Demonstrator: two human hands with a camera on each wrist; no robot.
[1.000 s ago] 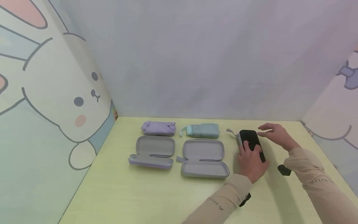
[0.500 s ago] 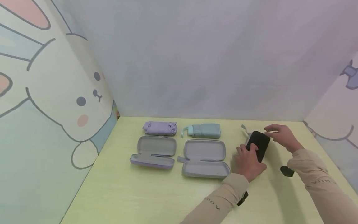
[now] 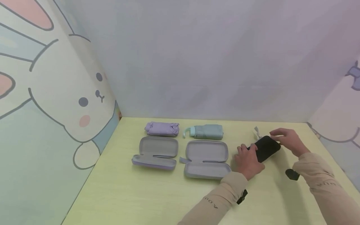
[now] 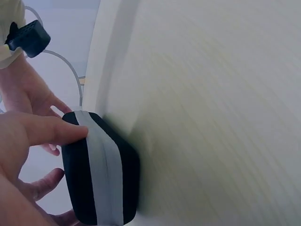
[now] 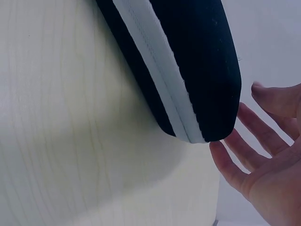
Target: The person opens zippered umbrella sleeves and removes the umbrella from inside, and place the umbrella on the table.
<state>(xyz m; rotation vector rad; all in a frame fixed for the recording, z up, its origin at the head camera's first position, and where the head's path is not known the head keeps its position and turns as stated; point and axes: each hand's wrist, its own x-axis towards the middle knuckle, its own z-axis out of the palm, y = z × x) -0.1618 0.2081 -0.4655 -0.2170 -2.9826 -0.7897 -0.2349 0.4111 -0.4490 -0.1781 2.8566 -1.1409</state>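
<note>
Head view shows a black, round-cornered oblong case (image 3: pixel 265 149) with a pale grey zip band (image 4: pixel 106 165), at the right of the pale yellow wood-grained table (image 3: pixel 135 197); whether its underside touches the tabletop, I cannot tell. The left hand (image 3: pixel 248 163) grips the case's near-left end, thumb laid on the zip band and fingers on the black side. At the other end is the right hand (image 3: pixel 289 140), its fingertips against the case's tip, thumb apart from them. A pale grey fabric tab (image 3: pixel 257 133) sticks out beyond the far side of the case. Left of the left hand lies an opened-out case with grey lining (image 3: pixel 206 151), and further left another opened-out case with a purple outer shell (image 3: pixel 158 161). Behind these sit a blue-green folded umbrella with a pale handle (image 3: pixel 208 131) and a wrinkled purple fabric bundle (image 3: pixel 162 128). Both forearms wear beige sleeves (image 3: pixel 216 201); a cartoon rabbit (image 3: pixel 62 87) covers the left wall.
</note>
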